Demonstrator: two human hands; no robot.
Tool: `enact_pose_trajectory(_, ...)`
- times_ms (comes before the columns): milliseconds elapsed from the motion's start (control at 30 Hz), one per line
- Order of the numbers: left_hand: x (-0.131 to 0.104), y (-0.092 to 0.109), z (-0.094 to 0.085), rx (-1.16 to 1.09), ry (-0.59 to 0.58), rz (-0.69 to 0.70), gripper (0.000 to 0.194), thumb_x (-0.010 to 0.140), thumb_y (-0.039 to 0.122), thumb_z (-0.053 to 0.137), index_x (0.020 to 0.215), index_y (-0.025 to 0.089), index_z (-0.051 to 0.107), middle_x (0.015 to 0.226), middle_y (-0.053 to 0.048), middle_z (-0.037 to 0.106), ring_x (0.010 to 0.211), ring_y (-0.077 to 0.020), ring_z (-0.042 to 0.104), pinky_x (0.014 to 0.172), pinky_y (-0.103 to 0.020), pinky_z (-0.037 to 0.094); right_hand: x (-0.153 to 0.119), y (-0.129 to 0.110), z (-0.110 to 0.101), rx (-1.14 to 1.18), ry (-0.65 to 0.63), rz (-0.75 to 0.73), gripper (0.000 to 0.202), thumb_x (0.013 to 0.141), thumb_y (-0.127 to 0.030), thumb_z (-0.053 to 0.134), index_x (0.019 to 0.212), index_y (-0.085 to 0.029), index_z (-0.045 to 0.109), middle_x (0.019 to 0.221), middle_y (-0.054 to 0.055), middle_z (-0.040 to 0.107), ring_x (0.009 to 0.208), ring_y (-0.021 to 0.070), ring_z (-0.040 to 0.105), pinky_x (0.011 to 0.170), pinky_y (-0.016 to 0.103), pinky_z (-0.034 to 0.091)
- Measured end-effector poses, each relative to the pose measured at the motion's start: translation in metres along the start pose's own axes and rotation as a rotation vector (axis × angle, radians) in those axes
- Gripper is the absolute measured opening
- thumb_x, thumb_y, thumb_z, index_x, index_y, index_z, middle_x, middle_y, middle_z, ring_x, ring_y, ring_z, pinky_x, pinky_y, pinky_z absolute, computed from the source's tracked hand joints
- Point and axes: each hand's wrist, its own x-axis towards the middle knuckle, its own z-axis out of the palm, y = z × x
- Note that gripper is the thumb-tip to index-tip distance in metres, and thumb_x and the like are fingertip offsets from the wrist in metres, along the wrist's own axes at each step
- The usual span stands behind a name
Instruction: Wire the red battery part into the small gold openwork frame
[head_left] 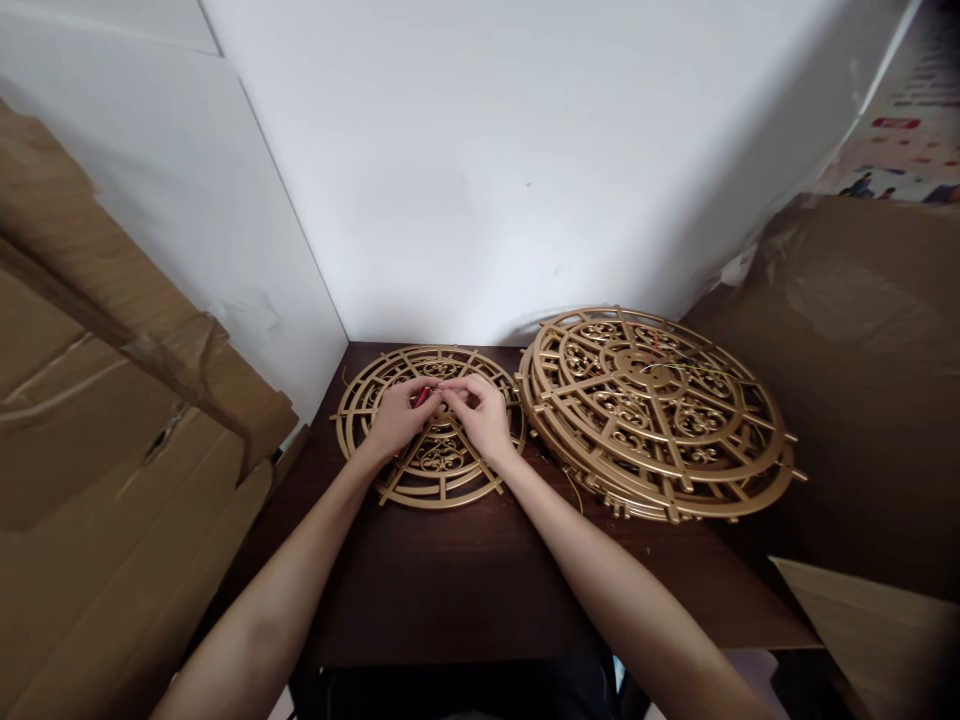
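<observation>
A round gold openwork frame (442, 490) with scrollwork lies flat on the dark brown table. Above its middle, my left hand (401, 415) is closed, with a small red object (422, 397) showing between thumb and fingers; its kind is not clear. My right hand (480, 415) pinches right beside it, fingertips almost meeting those of the left. Whatever the right fingertips grip is too small to make out. To the right rises a stack of similar gold frames (652, 410), slightly tilted, with thin red and yellow wires (660, 355) across the top one.
The dark brown table (442, 590) backs onto a white wall (480, 180). Cardboard (112, 400) leans in along the left, and a large brown carton (862, 350) stands on the right. A thin yellow wire (574, 485) hangs beside the stack. A cardboard flap (862, 620) juts in at lower right.
</observation>
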Motion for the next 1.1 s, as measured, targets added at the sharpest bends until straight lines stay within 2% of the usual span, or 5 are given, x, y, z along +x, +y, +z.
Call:
enact_pose_trajectory(133,-0.0003,0.0011,-0.0008,0.018,-0.034,-0.001,0.027,0.079,0.036,0.058,0.092,0.015,0.07,0.054,0.004,0.057,0.05,-0.0106,0.047,0.049,-0.021,0.037,0.0,-0.0003,0.0006,0.014,-0.004,0.02,0.011,0.08,-0.025,0.062,0.082,-0.019,0.072,0.077,0.0,0.061,0.061,0.0111,0.051,0.063,0.026,0.045)
enact_pose_trajectory(567,0.0005,0.0006,-0.0016,0.107,-0.027,0.032,0.022,0.078,0.036,0.059,0.082,0.016,0.067,0.059,0.003,0.056,0.06,-0.0132,0.051,0.058,-0.024,0.04,-0.0003,-0.0017,-0.0009,0.001,0.001,-0.005,0.011,0.08,-0.022,0.062,0.082,-0.019,0.072,0.077,0.001,0.062,0.064,0.0123,0.053,0.063,0.026,0.045)
enact_pose_trajectory(833,0.0014,-0.0013,-0.0021,0.103,-0.041,0.057,0.02,0.079,0.034,0.057,0.081,0.016,0.066,0.058,0.004,0.053,0.059,-0.0124,0.047,0.058,-0.023,0.038,-0.0008,-0.0022,-0.0012,-0.015,-0.006,0.009,0.011,0.08,-0.023,0.062,0.083,-0.019,0.072,0.078,0.001,0.062,0.065,0.0123,0.052,0.063,0.026,0.044)
enact_pose_trajectory(1100,0.0022,-0.0022,-0.0022,0.11,-0.046,0.057,0.019,0.078,0.033,0.058,0.08,0.016,0.064,0.065,0.002,0.058,0.061,-0.0129,0.049,0.061,-0.024,0.039,-0.0005,0.0008,-0.0005,0.004,-0.007,0.004,0.012,0.08,-0.024,0.062,0.083,-0.018,0.072,0.076,0.001,0.061,0.063,0.0122,0.051,0.061,0.026,0.043)
